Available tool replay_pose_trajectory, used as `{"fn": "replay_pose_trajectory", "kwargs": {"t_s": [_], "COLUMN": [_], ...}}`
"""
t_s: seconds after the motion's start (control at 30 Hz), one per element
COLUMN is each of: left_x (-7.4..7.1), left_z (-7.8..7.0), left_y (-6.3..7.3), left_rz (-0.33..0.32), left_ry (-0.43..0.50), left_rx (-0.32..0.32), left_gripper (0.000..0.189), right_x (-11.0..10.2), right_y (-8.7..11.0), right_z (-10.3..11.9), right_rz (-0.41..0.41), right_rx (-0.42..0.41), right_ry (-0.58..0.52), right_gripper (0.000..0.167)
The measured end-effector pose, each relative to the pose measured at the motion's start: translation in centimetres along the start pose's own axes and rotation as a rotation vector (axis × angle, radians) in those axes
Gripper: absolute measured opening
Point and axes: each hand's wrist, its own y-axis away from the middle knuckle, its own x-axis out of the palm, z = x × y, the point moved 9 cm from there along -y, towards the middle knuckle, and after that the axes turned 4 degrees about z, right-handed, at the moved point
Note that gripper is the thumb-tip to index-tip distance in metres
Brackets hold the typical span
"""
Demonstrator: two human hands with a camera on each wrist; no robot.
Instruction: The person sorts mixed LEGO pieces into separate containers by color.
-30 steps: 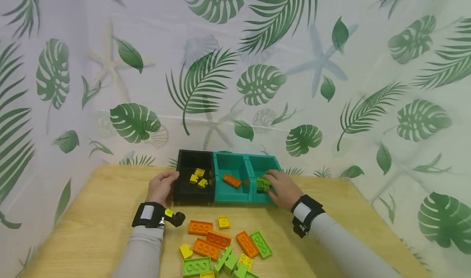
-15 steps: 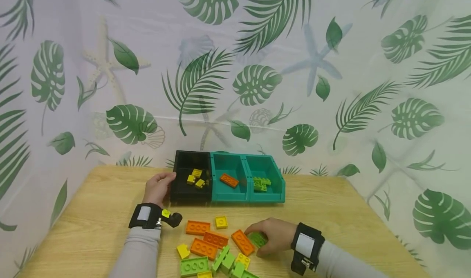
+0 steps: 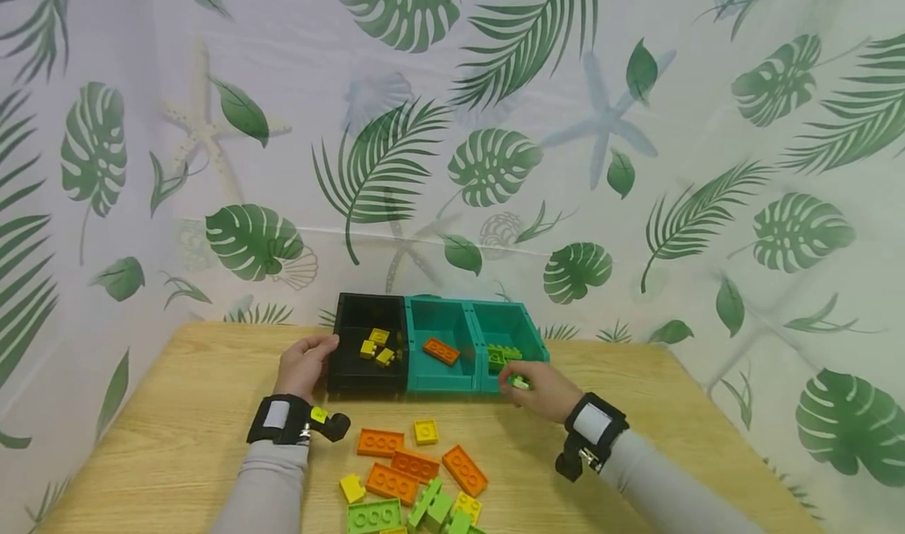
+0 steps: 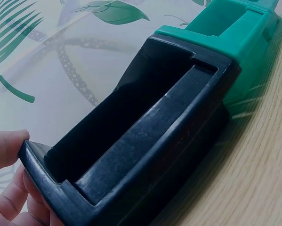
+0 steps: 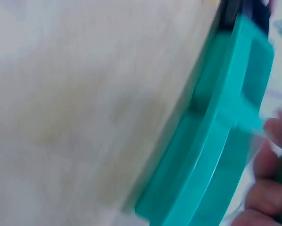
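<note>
Brick (image 3: 521,382), green, is located in the right hand (image 3: 543,393), at the front of the right bin (image 3: 500,322), a teal unit. The digits of this hand are curled in a narrow hold on the brick; contact between hand and bin cannot be determined. Further green bricks (image 3: 498,356) lie inside the right bin. The middle bin (image 3: 441,382), also teal, adjoins it and contains one orange brick (image 3: 441,351). The black bin (image 3: 366,382) stands at the left end of the row and contains three yellow bricks (image 3: 379,336). The left hand (image 3: 304,365) grips the black bin at its left side wall.

Loose pieces are on the worktop (image 3: 177,440), forward of the bins: four orange plates (image 3: 464,470), several yellow pieces and a green group (image 3: 438,510), partly cut off at the lower edge of the head view. One yellow piece (image 3: 426,431) lies nearest the bins. Each wrist carries a black strap (image 3: 279,419). A leaf-printed cloth (image 3: 297,86) hangs behind the worktop.
</note>
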Motion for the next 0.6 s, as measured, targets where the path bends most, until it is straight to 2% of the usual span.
{"fn": "replay_pose_trajectory", "kwargs": {"t_s": [0.13, 0.3, 0.37, 0.47, 0.6], "left_x": [-0.1, -0.2, -0.1, 0.0, -0.1], "left_z": [0.1, 0.4, 0.4, 0.3, 0.2], "left_y": [-0.1, -0.1, -0.1, -0.1, -0.3], "left_rz": [-0.006, -0.011, -0.012, -0.013, -0.013], "left_ry": [0.007, 0.015, 0.019, 0.019, 0.008], "left_rx": [0.003, 0.003, 0.005, 0.008, 0.004], "left_gripper": [0.043, 0.04, 0.04, 0.041, 0.045], "right_x": [-1.4, -1.2, -0.8, 0.0, 1.2], "right_y": [-1.8, -4.1, -4.9, -6.0, -7.1], "right_z": [-1.8, -2.7, -3.2, -4.0, -4.3], "right_rz": [-0.099, -0.101, -0.102, -0.093, -0.06], "right_rx": [0.087, 0.103, 0.113, 0.13, 0.106], "right_ry": [0.188, 0.364, 0.399, 0.425, 0.445], "right_gripper": [0.021, 0.033, 0.027, 0.007, 0.041]}}
